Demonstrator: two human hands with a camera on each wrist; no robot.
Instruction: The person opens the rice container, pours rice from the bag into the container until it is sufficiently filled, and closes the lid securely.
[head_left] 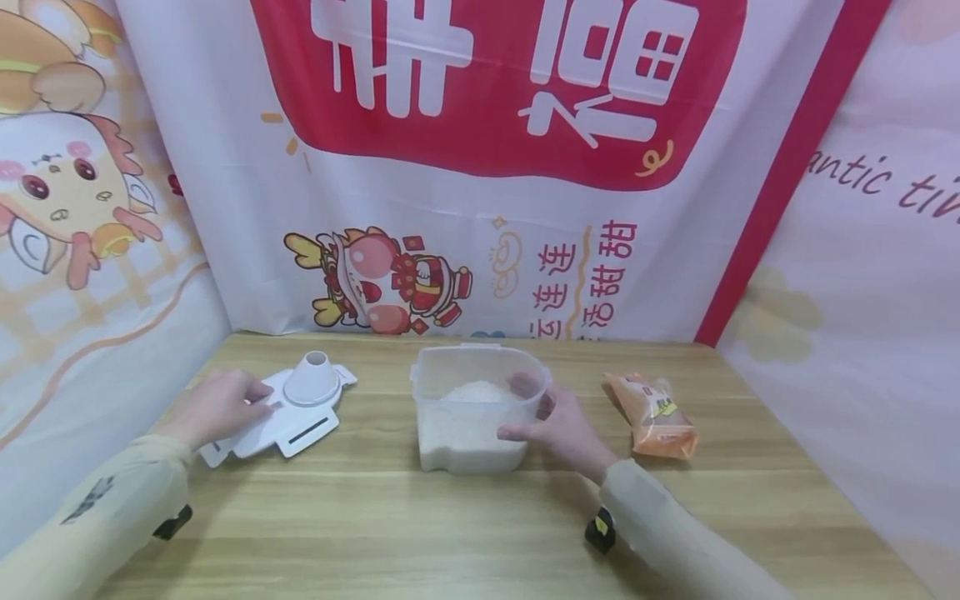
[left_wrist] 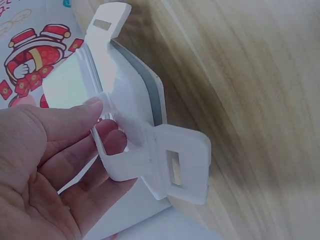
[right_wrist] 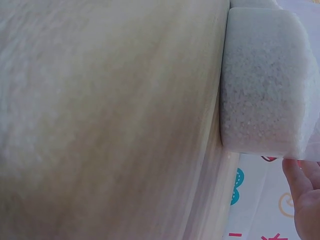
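Observation:
My left hand pinches the edge of a white plastic lid between thumb and fingers. A cone-shaped spout rises from the lid, and slotted clip flaps stick out from its sides. In the left wrist view, the lid tilts over the wood surface. Toward the middle of the table stands a clear plastic container, its top uncovered, with white grains like rice inside. My right hand grips its right side, thumb at the front and fingers around the back, partly hidden by the wall.
An orange and clear plastic packet lies on the wooden table, to the right of my right hand. A printed cloth hangs behind the table, with more printed cloth on both sides.

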